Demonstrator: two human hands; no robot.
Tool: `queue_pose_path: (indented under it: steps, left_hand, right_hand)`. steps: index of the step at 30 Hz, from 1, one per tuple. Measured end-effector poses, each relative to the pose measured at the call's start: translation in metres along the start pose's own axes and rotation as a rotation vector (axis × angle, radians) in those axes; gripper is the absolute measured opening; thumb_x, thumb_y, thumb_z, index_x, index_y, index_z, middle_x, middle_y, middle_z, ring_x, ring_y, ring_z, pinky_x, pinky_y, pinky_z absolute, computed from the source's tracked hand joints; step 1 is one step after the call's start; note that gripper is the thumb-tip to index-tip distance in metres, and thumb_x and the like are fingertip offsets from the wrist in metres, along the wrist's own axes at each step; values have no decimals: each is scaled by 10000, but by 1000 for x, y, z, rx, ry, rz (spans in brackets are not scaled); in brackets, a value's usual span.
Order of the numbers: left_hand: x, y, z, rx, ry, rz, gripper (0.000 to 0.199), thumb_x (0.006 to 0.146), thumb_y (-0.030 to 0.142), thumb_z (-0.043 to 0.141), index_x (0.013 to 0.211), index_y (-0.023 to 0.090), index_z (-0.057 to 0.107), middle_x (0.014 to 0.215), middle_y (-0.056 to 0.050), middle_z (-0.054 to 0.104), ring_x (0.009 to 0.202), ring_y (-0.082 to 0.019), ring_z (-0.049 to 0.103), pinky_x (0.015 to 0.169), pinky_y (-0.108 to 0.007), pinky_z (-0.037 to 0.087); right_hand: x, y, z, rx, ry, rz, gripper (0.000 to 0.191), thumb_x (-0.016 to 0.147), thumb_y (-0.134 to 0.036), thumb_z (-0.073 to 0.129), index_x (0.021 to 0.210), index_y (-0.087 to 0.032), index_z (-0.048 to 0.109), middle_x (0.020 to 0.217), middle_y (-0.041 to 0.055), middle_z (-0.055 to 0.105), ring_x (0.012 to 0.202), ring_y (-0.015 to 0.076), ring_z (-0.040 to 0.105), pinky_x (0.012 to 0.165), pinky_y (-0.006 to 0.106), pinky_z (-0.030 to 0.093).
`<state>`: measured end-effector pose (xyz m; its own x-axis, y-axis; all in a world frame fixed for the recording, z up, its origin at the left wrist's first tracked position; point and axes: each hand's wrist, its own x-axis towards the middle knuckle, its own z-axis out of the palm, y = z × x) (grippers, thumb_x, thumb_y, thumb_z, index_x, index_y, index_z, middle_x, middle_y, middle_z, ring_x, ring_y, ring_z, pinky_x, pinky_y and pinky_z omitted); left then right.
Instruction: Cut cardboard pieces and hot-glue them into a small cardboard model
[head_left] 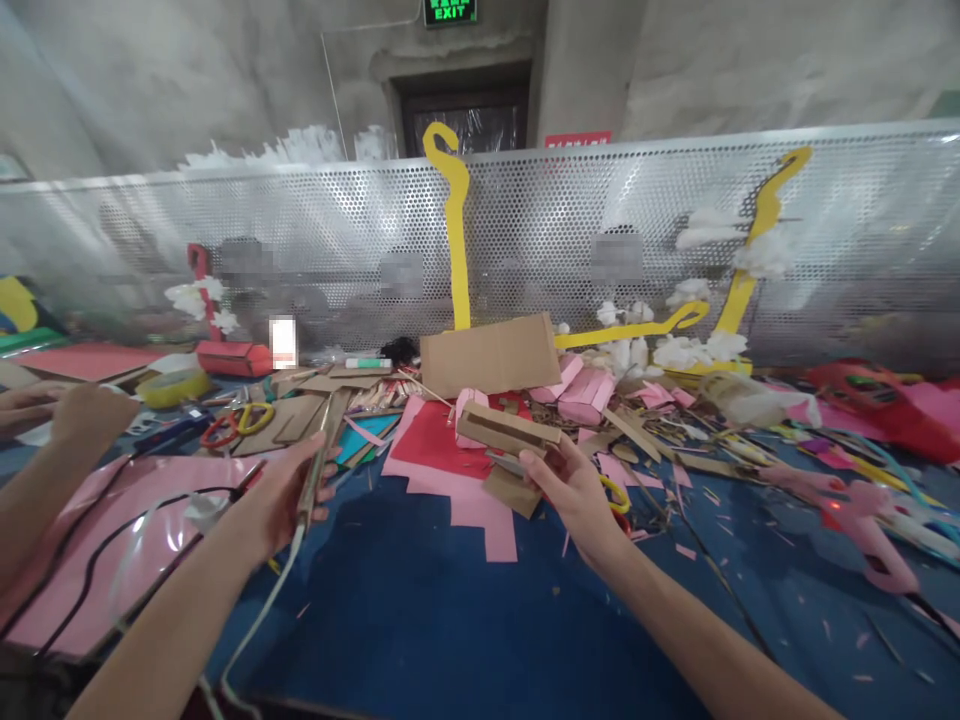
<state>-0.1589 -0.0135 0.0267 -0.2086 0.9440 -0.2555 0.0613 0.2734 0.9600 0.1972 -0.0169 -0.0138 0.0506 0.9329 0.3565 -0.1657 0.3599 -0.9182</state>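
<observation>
My left hand (pixel 289 495) is closed round a slim phone-like device (pixel 313 470), seen nearly edge-on, with a white cable running down from its lower end. In my right hand (pixel 566 485), pinched between thumb and fingers, is a small folded cardboard box (pixel 506 428) held above the table. A brown cardboard scrap (pixel 512 492) hangs or lies just below that box; whether it is attached is unclear. Behind the box are a pink rolled piece (pixel 471 415) and a red sheet (pixel 435 440) on pink stepped paper (pixel 499 530).
Across the back runs a perforated metal panel (pixel 525 230), with a yellow hook (pixel 456 240) before it. A pink glue gun (pixel 862 520) lies right. Scissors (pixel 255 418), tape (pixel 174 388) and cardboard scraps lie left. Another person's hand (pixel 94 415) is at the far left.
</observation>
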Motion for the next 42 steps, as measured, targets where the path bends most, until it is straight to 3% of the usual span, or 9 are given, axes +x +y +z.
queue_pose_path:
  steps: [3, 6, 8, 13, 20, 27, 33, 38, 42]
  left_hand:
    - [-9, -5, -6, -94, -78, -35, 583, 891, 699, 541, 1112, 170, 649, 819, -29, 696, 615, -140, 586, 506, -226, 447]
    - [-19, -13, -4, -230, -158, -68, 676, 876, 717, 533, 1261, 173, 645, 938, -94, 784, 848, -301, 734, 590, -327, 560]
    - [-23, -21, 1, -288, -166, 8, 639, 860, 585, 625, 1364, 192, 601, 1068, -115, 802, 985, -348, 753, 664, -366, 608]
    - [-26, -37, 16, -322, -208, 69, 752, 731, 183, 769, 1444, 251, 539, 1372, -94, 721, 1272, -307, 672, 933, -338, 609]
    - [-22, -46, 15, -339, -268, 95, 811, 706, 171, 838, 1447, 298, 532, 1374, -85, 725, 1318, -310, 644, 1042, -374, 563]
    - [-10, -37, 8, -274, -215, 60, 877, 617, 106, 861, 1416, 278, 543, 1280, -102, 768, 1264, -337, 682, 1040, -438, 576]
    - [9, -23, 8, -124, -179, -17, 434, 799, 387, 772, 1139, 131, 685, 1054, -179, 806, 981, -333, 790, 838, -419, 653]
    - [21, -15, 10, 30, -75, 13, 564, 765, 461, 821, 1222, 186, 639, 1010, -121, 805, 822, -291, 798, 716, -396, 651]
    - [25, -2, 8, 242, -18, 76, 614, 837, 617, 663, 1242, 157, 623, 1078, -164, 784, 946, -347, 783, 757, -436, 633]
  right_hand:
    - [0, -1, 0, -1, -5, 7, 363, 854, -455, 808, 1108, -234, 672, 944, 32, 726, 682, 149, 607, 634, 284, 532]
    - [0, -1, 1, -5, -2, 11, 362, 851, -462, 807, 1105, -243, 672, 935, 29, 724, 690, 158, 610, 646, 296, 532]
    - [0, -2, 1, -14, 1, 14, 346, 850, -461, 809, 1082, -242, 675, 898, 25, 716, 692, 165, 610, 648, 302, 531]
    - [-1, -3, 1, -32, 4, 18, 331, 842, -454, 819, 1048, -237, 677, 848, 14, 699, 683, 163, 599, 635, 294, 517]
    - [0, -1, -1, -41, 2, 15, 337, 859, -433, 808, 1098, -240, 672, 859, 8, 697, 686, 159, 598, 628, 284, 503]
    - [-1, 0, -1, -30, 3, 16, 333, 844, -452, 813, 1053, -231, 676, 866, 20, 715, 692, 166, 622, 618, 283, 515]
    - [-1, -1, 1, -21, -2, 9, 341, 829, -461, 818, 1052, -240, 685, 887, 25, 733, 688, 168, 634, 641, 301, 537]
    - [-1, -3, 1, -20, 4, 0, 355, 820, -474, 821, 1045, -242, 674, 873, 21, 730, 694, 175, 637, 637, 305, 537]
    - [-2, -7, 0, -10, -5, -2, 349, 838, -452, 814, 1073, -239, 669, 890, 13, 721, 683, 159, 620, 631, 293, 522]
